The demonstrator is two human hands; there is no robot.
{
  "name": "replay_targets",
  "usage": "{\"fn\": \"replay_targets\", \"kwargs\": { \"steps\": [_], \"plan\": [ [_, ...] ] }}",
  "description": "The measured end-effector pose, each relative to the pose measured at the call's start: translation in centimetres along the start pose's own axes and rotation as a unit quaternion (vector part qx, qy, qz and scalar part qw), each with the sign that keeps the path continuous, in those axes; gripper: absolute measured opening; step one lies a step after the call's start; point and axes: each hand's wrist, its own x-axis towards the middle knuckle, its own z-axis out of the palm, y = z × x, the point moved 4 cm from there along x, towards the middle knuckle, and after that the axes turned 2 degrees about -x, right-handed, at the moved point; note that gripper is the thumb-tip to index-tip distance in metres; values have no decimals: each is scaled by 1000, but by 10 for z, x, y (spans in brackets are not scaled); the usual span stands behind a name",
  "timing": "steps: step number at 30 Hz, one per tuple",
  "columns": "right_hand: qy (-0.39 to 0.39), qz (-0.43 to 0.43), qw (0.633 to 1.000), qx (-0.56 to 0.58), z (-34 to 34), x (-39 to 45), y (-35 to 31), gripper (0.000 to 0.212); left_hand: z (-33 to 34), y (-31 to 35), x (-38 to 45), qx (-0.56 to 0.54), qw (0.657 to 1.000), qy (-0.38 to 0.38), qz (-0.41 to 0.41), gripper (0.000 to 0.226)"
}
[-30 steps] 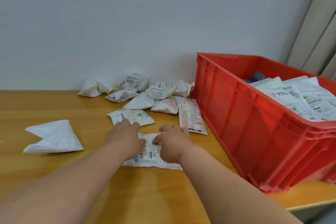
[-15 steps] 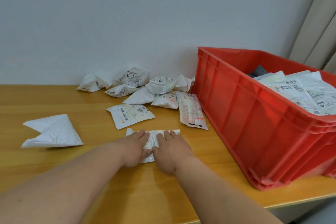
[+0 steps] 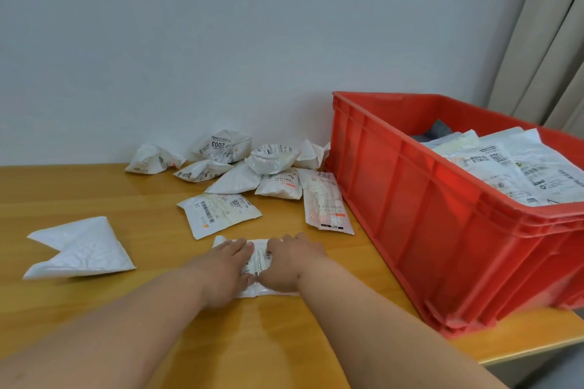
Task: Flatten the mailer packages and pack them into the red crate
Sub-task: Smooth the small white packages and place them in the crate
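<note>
Both hands, left hand (image 3: pixel 229 265) and right hand (image 3: pixel 289 262), lie flat with straight fingers on the mailer (image 3: pixel 259 257); press outward evenly before lifting toward the red crate (image 3: pixel 442 230) at three o'clock.

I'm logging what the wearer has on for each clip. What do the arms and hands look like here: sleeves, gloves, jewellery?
Both forearms are bare up to the frame edge, with no sleeves in view. The left hand and right hand are ungloved; no watch, ring or bracelet shows.
</note>
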Motion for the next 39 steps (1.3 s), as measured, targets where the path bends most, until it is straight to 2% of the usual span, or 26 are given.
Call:
{"fn": "replay_targets", "kwargs": {
  "steps": [2, 5, 8, 11, 13, 16, 19, 20, 22, 25, 29, 32, 36, 39],
  "plan": [
    [-12, 16, 1000, 17, -8, -5, 5, 55, 0, -5, 1, -21, 1000, 17, -7, 67],
    [-10, 30, 998, 45, -15, -12, 14, 57, -4, -14, 1, -66, 993, 70, -69, 74],
    [-20, 35, 990, 133, -14, -19, 20, 67, -12, -16, -1, -154, 971, 113, -145, 80],
    [3, 24, 981, 194, -13, -27, 20, 74, -15, -10, -6, -226, 954, 110, -163, 75],
    [33, 3, 978, 205, -21, -35, 20, 76, -23, -9, -14, -281, 934, 140, -172, 74],
    [114, -37, 975, 189, -52, -49, 22, 73, -47, -7, -28, -375, 890, 218, -143, 68],
    [240, -58, 955, 165, -100, -72, 25, 71, -94, 20, -40, -390, 854, 341, -53, 40],
    [284, -61, 943, 164, -117, -82, 28, 69, -111, 30, -41, -370, 841, 393, -35, 42],
    [360, -67, 915, 172, -149, -105, 37, 66, -145, 58, -48, -331, 816, 474, -19, 61],
    [452, -52, 870, 188, -190, -141, 64, 63, -182, 114, -61, -317, 791, 522, 28, 68],
    [492, 44, 830, 257, -220, -168, 129, 64, -206, 194, -62, -263, 803, 506, 173, 64],
    [474, 123, 818, 301, -221, -177, 181, 55, -204, 238, -50, -222, 847, 436, 207, 52],
    [383, 189, 861, 275, -199, -179, 225, 50, -193, 272, -39, -140, 907, 344, 198, 42],
    [290, 202, 894, 274, -181, -168, 234, 48, -184, 283, -35, -92, 929, 303, 190, 50]
  ]
}}
